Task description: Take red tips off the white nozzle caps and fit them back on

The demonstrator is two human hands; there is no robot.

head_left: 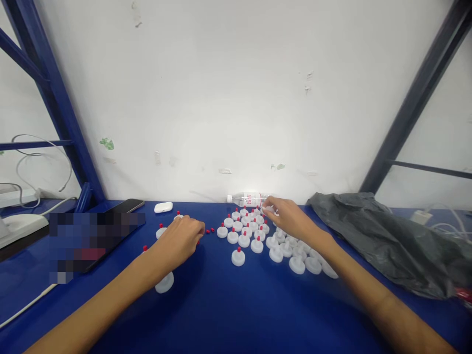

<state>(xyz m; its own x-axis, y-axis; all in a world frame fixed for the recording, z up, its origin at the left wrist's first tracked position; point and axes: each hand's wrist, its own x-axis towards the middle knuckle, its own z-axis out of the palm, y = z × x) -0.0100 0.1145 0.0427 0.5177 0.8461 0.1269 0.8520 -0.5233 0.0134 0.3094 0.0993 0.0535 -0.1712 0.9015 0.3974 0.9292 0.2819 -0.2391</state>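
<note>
My left hand (pixel 183 236) is over the left part of the blue table, its fingers curled down and pressed together. Small red caps (pixel 210 230) lie just right of those fingers; what is in the fingertips is hidden. My right hand (pixel 285 215) pinches a round white lid (pixel 270 210) at the back of the lid group. Below and left of it stand several white lids with red tips (pixel 244 239). Under my right wrist are several white lids without red tips (pixel 297 264). More red-tipped lids (pixel 161 231) and a white lid (pixel 164 282) surround my left forearm.
A clear plastic bottle (pixel 245 199) lies against the wall. To the left are a white earphone case (pixel 163 207), a dark phone-like slab (pixel 127 206) and a white cable (pixel 29 306). Grey plastic sheeting (pixel 383 241) covers the right side. Blue frame posts (pixel 61 98) flank the table.
</note>
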